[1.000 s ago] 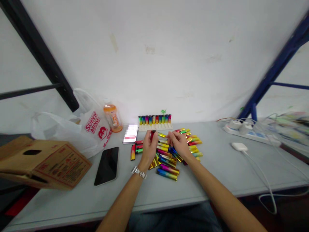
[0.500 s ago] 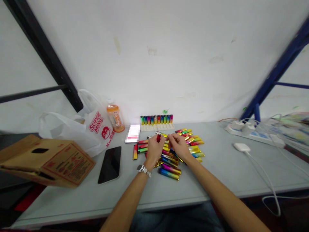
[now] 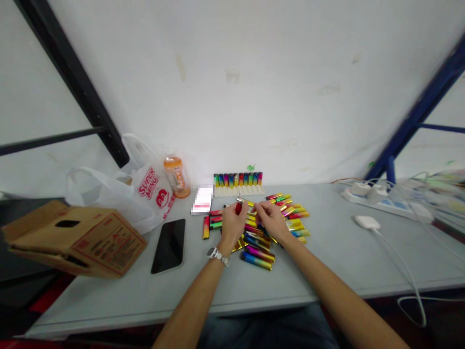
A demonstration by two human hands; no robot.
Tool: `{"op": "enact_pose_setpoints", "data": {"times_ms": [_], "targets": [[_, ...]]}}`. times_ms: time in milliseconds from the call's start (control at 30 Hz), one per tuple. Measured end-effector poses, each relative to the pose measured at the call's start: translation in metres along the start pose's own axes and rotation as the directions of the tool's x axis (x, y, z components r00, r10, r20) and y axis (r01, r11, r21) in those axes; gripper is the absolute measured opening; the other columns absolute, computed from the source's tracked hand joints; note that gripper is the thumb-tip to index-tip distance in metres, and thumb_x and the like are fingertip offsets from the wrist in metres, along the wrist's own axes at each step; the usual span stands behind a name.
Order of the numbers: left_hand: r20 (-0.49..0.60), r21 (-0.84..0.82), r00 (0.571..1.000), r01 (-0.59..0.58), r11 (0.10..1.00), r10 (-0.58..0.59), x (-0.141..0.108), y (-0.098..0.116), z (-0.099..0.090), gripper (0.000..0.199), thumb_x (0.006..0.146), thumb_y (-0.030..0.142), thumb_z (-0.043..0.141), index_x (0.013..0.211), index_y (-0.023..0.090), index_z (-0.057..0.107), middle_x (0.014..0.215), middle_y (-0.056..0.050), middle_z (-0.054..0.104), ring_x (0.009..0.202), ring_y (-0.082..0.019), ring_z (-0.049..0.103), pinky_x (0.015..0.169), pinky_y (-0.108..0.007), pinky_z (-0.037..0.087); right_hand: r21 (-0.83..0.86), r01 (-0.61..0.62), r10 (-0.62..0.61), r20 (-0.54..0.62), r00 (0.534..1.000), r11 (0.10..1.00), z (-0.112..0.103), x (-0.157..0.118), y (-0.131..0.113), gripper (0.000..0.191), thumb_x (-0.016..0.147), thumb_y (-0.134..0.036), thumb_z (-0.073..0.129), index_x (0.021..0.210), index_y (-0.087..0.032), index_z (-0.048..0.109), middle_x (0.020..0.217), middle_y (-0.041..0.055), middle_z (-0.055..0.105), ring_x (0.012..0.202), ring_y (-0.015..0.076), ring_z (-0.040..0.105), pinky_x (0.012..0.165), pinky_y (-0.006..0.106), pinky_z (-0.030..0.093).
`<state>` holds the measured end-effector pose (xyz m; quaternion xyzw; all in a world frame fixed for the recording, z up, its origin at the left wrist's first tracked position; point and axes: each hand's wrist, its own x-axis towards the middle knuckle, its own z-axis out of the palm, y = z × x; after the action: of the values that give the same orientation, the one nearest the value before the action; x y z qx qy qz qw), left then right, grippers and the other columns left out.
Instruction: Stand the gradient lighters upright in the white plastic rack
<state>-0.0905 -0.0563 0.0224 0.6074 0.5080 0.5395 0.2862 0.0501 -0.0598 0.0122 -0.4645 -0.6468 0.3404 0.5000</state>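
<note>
My left hand (image 3: pixel 233 223), with a metal watch on its wrist, is closed round a small red object (image 3: pixel 239 208), seemingly a lighter. Close beside it on the right, my right hand (image 3: pixel 271 220) has its fingers pinched together; what they hold, if anything, is too small to make out. Both hands are over a spread of shiny multicoloured lighters (image 3: pixel 257 261). Behind them a white rack (image 3: pixel 239 191) bears a row of several upright lighters (image 3: pixel 240 180) along its back. One red and yellow lighter (image 3: pixel 206 228) lies at the left edge of the spread.
A black phone (image 3: pixel 169 246), an open cardboard box (image 3: pixel 105 242), a white plastic bag (image 3: pixel 145 194) and an orange bottle (image 3: pixel 177 177) stand or lie at the left. On the right are a white charger (image 3: pixel 367 222) with its cable and a power strip (image 3: pixel 392 205).
The view has shifted slightly, so the things appear a little further right. Both hands keep nearly the same pose, close together over the lighters.
</note>
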Motion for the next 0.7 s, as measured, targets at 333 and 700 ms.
{"op": "enact_pose_setpoints", "data": {"times_ms": [333,700], "targets": [[0.049,0.053,0.999,0.005,0.999,-0.008,0.003,-0.002,0.001,0.033,0.084,0.036,0.049,0.057,0.017,0.05,0.051,0.004,0.048,0.052,-0.01,0.04,0.051,-0.024,0.026,-0.034,-0.009,0.009,0.001,1.0,0.999,0.002,-0.001,-0.001,0.044,0.092,-0.054,0.047,0.074,-0.017,0.062,0.051,-0.0021,0.054,0.046,0.0113,0.045,0.048,0.024,0.036],[0.121,-0.064,0.992,0.032,0.997,-0.024,-0.004,-0.005,-0.005,0.063,0.088,0.068,0.038,0.047,0.021,0.034,0.045,0.004,0.031,0.046,-0.009,0.03,0.048,-0.028,0.023,0.066,0.157,-0.167,0.194,0.967,0.985,-0.004,-0.007,-0.015,0.041,0.089,-0.045,0.06,0.122,-0.022,0.062,0.085,0.0018,0.063,0.061,0.0121,0.052,0.054,0.024,0.042]]}}
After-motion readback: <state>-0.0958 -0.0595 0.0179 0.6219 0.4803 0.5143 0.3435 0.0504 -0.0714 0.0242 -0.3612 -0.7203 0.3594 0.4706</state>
